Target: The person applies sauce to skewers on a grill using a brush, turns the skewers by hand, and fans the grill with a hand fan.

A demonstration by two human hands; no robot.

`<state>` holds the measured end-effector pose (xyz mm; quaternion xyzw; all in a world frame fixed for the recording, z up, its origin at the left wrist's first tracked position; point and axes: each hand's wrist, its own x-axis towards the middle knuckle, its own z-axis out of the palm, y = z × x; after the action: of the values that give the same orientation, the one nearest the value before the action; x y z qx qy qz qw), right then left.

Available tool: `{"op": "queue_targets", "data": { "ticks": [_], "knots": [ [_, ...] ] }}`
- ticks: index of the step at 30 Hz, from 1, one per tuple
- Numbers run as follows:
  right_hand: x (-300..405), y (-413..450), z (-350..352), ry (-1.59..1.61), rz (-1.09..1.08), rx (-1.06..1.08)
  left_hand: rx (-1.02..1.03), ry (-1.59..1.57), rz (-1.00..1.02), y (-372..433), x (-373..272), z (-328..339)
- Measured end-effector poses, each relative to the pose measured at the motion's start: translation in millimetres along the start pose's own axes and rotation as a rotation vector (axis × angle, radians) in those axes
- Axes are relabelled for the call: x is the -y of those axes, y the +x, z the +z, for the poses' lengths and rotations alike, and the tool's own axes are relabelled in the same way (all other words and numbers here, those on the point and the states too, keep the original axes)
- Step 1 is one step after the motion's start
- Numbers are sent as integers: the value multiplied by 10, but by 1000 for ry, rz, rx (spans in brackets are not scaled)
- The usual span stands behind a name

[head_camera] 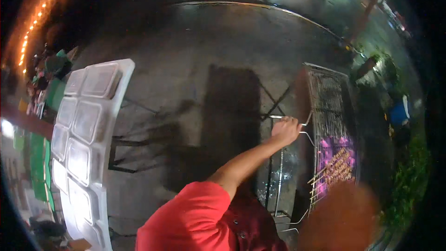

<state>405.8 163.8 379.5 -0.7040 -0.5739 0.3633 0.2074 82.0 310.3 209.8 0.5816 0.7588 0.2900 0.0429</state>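
Note:
My left hand [286,130], at the end of a red-sleeved arm, is closed around the wire handle [308,124] on the near side of a long charcoal grill [327,94]. Several meat skewers [338,169] lie side by side over the grill's lower part, their bare stick ends pointing left. Purplish glowing coals show around the meat, while grey bars show farther up. A large blurred brown-orange shape [339,216] fills the lower right, very near the camera, and covers the grill's lower end. Whether it is my right hand cannot be told.
At the left stands a white table [122,87] bearing several lidded rectangular containers [87,120]. Metal legs [279,181] stand beside the grill on wet-looking pavement. Green plants [413,170] grow at the far right, and a curb [226,3] crosses the top.

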Motion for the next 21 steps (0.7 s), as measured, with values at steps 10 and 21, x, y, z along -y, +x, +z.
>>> {"op": "queue_targets", "data": {
  "ticks": [10,21],
  "knots": [
    [-354,-767,-831,46,160,-412,235,30,-61,250,118,-54],
    [404,-1246,-215,-24,-101,-131,280,236,66,364,589,293]
  ]
}}
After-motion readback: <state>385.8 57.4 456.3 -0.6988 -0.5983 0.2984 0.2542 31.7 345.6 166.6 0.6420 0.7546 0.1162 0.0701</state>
